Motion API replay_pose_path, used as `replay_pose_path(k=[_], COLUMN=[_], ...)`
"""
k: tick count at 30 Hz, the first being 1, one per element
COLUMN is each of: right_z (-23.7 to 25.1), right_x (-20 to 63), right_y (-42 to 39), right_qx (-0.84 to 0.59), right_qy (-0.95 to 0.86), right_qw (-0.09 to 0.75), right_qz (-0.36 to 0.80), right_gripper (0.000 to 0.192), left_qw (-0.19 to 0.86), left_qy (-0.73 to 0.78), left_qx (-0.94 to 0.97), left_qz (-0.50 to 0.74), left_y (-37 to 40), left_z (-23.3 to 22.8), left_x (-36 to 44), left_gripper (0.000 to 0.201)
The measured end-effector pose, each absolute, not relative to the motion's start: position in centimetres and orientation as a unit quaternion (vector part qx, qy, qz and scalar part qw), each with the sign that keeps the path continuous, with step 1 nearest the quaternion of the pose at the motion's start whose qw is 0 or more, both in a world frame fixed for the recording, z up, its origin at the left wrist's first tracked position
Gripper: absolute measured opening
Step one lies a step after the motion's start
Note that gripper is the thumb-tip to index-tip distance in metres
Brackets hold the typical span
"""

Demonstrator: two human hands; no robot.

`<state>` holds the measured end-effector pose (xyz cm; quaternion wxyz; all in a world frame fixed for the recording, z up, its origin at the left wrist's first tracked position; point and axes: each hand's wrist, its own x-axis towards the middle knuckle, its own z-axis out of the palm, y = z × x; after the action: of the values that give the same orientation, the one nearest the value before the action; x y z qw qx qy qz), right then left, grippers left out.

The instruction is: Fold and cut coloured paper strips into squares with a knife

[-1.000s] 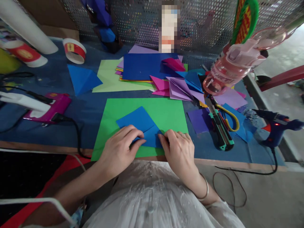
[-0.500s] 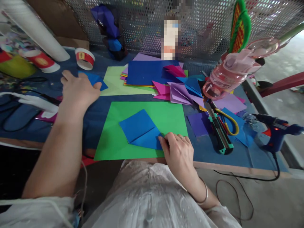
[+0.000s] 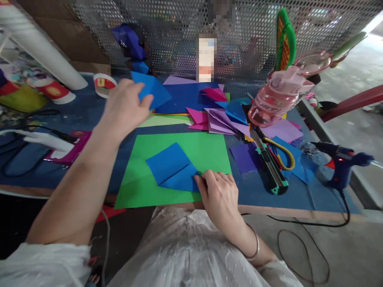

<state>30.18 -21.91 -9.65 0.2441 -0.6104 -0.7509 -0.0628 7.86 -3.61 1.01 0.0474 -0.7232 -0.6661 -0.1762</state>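
Note:
My left hand [image 3: 128, 104] is closed on a piece of blue paper [image 3: 155, 92], holding it raised above the table at the left of the paper stack. On a green sheet [image 3: 128, 167] in front of me lies a folded blue paper [image 3: 172, 163] with a diagonal flap edge across it. My right hand [image 3: 220, 193] pinches the right-hand corner of this folded paper between thumb and fingers, low over the green sheet's near right corner.
Behind lies a dark blue paper stack [image 3: 179, 95], with folded purple paper [image 3: 220, 121] beside it. On the right are a pink bottle [image 3: 277, 97], a box cutter [image 3: 272, 171], scissors [image 3: 287, 153] and a glue gun [image 3: 342, 161]. Paper cups [image 3: 54, 91] and a white tube [image 3: 48, 48] stand left.
My left hand has lifted the blue paper off the table and carried it to the right. My right hand keeps its hold on the folded paper. The view has shifted slightly.

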Motion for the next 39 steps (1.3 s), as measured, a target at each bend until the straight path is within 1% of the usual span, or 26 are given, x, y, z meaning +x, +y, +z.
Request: replay_pose_path(k=[2,5,9,12,15,18,22,25,28,31,34,37,39], right_z=[-9.6,-9.7,-9.8,-9.8,-9.7,-9.6,-9.5,-9.3,-9.1,-9.0,-8.9,-8.9,-8.9], right_x=[30.2,30.1,30.1,30.1,30.2,30.2,30.2,30.3,30.3,30.3,30.3,30.4,30.4], right_y=[-21.9,-21.9,-21.9,-21.9,-21.9,-21.9,-21.9,-22.0,-22.0,-22.0,-22.0,-22.0,-22.1], right_qx=[-0.611,-0.610,-0.612,-0.614,-0.614,-0.612,-0.615,-0.616,-0.614,-0.614,-0.620,-0.624,-0.618], right_qy=[-0.751,-0.752,-0.750,-0.750,-0.750,-0.752,-0.749,-0.750,-0.755,-0.757,-0.753,-0.750,-0.753], right_qw=[0.243,0.243,0.246,0.244,0.242,0.240,0.242,0.239,0.228,0.222,0.218,0.219,0.226], right_qz=[-0.061,-0.057,-0.050,-0.042,-0.039,-0.040,-0.044,-0.040,-0.038,-0.034,-0.024,-0.014,-0.009], right_gripper=[0.033,0.032,0.032,0.033,0.033,0.033,0.036,0.037,0.038,0.038,0.039,0.040,0.042], left_qw=[0.030,0.016,0.001,-0.034,-0.061,-0.056,-0.092,-0.130,-0.148,-0.152,-0.145,-0.133,-0.129], left_qy=[-0.609,-0.563,-0.537,-0.500,-0.463,-0.444,-0.417,-0.404,-0.419,-0.419,-0.400,-0.407,-0.425], left_qx=[-0.780,-0.818,-0.838,-0.861,-0.878,-0.882,-0.889,-0.886,-0.876,-0.874,-0.884,-0.879,-0.869], left_qz=[-0.139,-0.118,-0.092,-0.089,-0.106,-0.147,-0.168,-0.187,-0.187,-0.191,-0.194,-0.210,-0.219], left_y=[-2.6,-0.6,2.3,3.9,3.7,0.6,-7.4,-13.4,-17.5,-19.9,-21.1,-21.5,-21.4], left_z=[0.9,-0.3,-2.5,-3.5,-3.5,-2.5,-1.8,-3.1,-5.3,-7.2,-8.5,-9.0,-8.9], left_x=[10.4,13.6,15.9,16.4,16.1,15.1,12.4,10.2,8.5,7.5,6.8,6.4,6.5], left_gripper=[0.046,0.044,0.040,0.044,0.052,0.056,0.048,0.046,0.045,0.045,0.052,0.060,0.058])
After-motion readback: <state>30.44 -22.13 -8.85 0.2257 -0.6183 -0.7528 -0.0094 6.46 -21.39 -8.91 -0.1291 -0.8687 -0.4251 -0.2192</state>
